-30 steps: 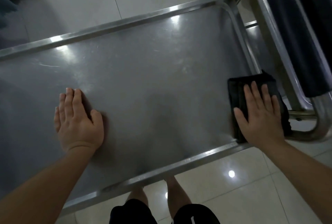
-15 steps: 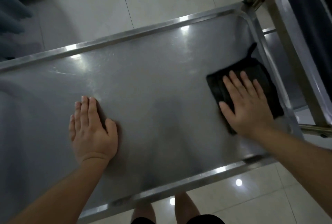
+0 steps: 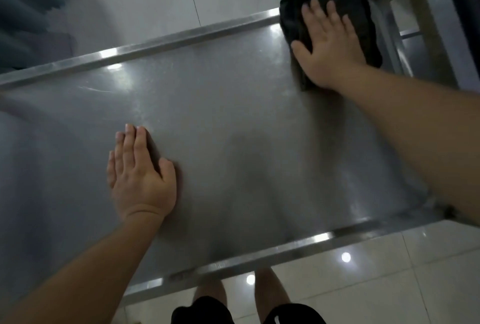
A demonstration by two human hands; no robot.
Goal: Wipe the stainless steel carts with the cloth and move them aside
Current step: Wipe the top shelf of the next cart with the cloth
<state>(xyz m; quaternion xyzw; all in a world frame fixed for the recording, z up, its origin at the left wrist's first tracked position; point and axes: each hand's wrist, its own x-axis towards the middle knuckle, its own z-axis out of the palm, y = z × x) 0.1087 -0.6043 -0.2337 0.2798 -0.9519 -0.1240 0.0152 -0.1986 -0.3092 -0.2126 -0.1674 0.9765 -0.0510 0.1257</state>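
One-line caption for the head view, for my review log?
Right hand presses a black cloth into the stainless steel cart top's far right corner; left hand rests flat.

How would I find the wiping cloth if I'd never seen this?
Find the big shiny steel cart top. Go to its far right corner, where the right hand presses flat. The cloth beneath is the only black, soft thing on the metal.
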